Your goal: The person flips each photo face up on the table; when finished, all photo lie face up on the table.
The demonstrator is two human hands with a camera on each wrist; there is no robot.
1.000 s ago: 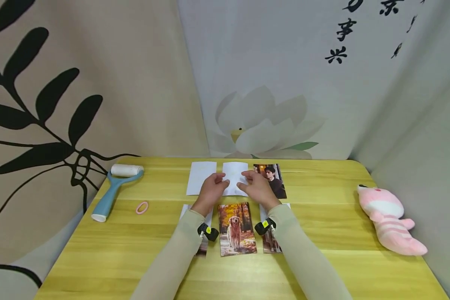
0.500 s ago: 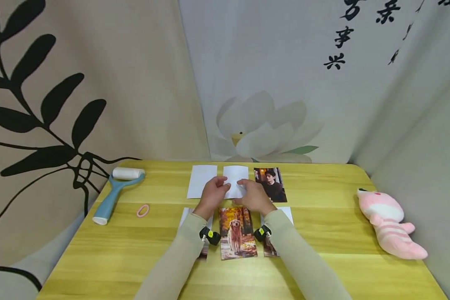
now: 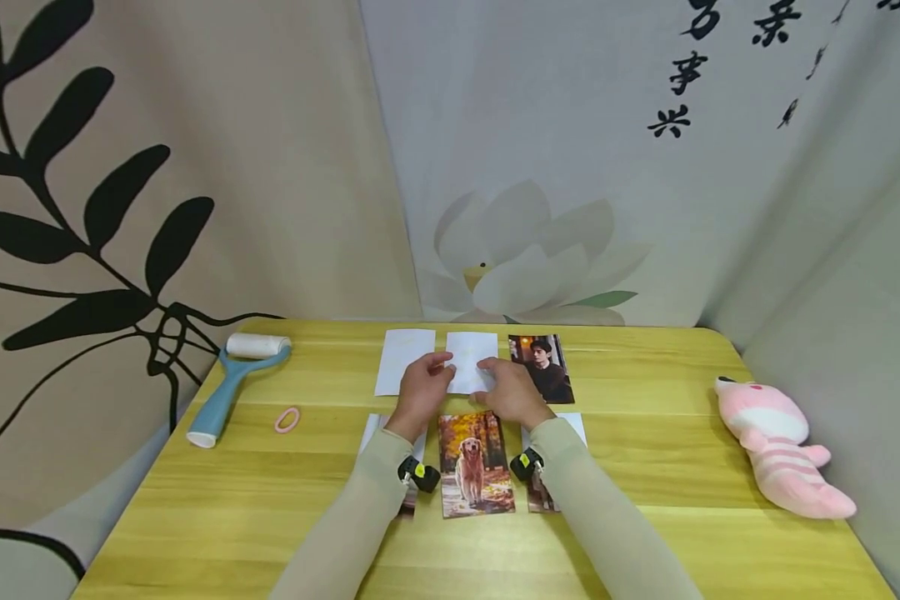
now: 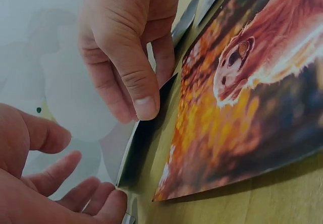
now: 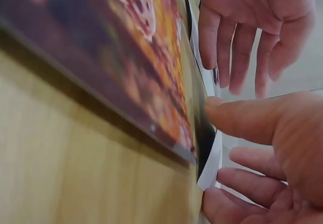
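A white-backed photo print lies face down in the middle of the far row, its dark underside showing at the raised near edge in both wrist views. My right hand pinches its near right corner, thumb on the near side. On the left edge, my left hand is held with its fingers loosely extended; in the left wrist view its fingertips lie beside the print's corner, and whether they touch it I cannot tell. A dog photo lies face up just nearer, between my forearms.
Left of the print lies another white-backed sheet, right of it a portrait photo. Two more photos are partly under my sleeves. A blue lint roller, pink ring and pink plush toy lie toward the table's sides.
My right hand has moved from the print's right side down to its near right corner and taken hold there. The left hand has stayed about the same. The head view has shifted slightly.
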